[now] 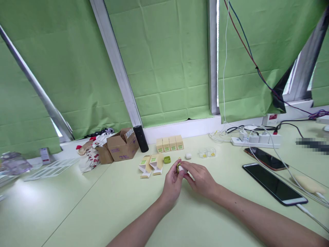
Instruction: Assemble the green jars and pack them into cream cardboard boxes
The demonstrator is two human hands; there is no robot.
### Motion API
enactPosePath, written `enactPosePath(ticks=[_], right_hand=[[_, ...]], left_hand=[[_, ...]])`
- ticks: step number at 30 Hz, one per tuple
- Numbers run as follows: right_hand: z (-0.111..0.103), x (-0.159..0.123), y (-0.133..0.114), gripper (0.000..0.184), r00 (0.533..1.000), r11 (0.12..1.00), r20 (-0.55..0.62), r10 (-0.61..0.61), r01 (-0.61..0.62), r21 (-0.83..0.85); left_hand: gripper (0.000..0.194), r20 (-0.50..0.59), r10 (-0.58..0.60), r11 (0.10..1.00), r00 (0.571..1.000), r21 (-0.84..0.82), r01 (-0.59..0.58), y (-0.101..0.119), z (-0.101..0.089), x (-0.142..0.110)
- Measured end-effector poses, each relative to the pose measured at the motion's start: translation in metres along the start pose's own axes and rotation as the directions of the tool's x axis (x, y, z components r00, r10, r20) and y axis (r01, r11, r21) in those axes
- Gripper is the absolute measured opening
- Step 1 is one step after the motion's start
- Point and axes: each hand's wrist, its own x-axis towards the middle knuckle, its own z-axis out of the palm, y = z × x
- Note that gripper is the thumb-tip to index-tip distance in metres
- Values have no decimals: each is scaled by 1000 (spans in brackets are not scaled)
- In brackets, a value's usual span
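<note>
Since the white-and-green item (182, 168) is small, the left hand (171, 188) and right hand (203, 180) both have fingers closed on it, presumably to steady it. Green cup (167, 160) and white piece (188, 156) sit on the worktop (102, 206) just beyond the fingers, likely for reach; open cartons (156, 162) to their left.

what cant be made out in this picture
Small green-and-white item: head view, mostly hidden by the left hand and right hand.
Cardboard box: head view, its writing is too small to read.
Dark shape: head view, pixelated, cut off by the right edge.
</note>
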Motion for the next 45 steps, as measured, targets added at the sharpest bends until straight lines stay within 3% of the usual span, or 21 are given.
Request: enactPosePath(ticks=[6,18,21,25,28,31,36,41,45], right_hand=[[-1,-2,0,56,979,968,116,170,-188,165],[-1,-2,1,45,917,868,180,356,-396,301],[-1,2,2,41,883,794,180,433,-468,389],[1,6,7,37,803,615,231,549,-576,539],[3,7,10,47,731,447,297,614,-633,632],[4,9,11,56,657,286,368,658,-671,684],[2,11,9,63,561,106,455,692,-702,704],[2,12,7,67,486,5,510,709,-727,687],[2,13,6,62,487,16,525,698,-744,668]], left_hand=[[81,33,-46,996,998,-75,48,-2,-3,4],[79,94,-43,991,995,-123,55,1,-10,3],[69,41,-33,998,999,-50,35,1,-16,4],[50,-90,50,986,995,165,-35,0,-21,5],[41,-116,236,903,965,394,-174,-2,-23,6],[43,-28,403,744,915,592,-309,-3,-25,5],[47,154,492,536,857,722,-438,-5,-26,3],[52,238,518,423,822,764,-487,-5,-26,2],[55,266,535,381,802,772,-510,-6,-26,3]])
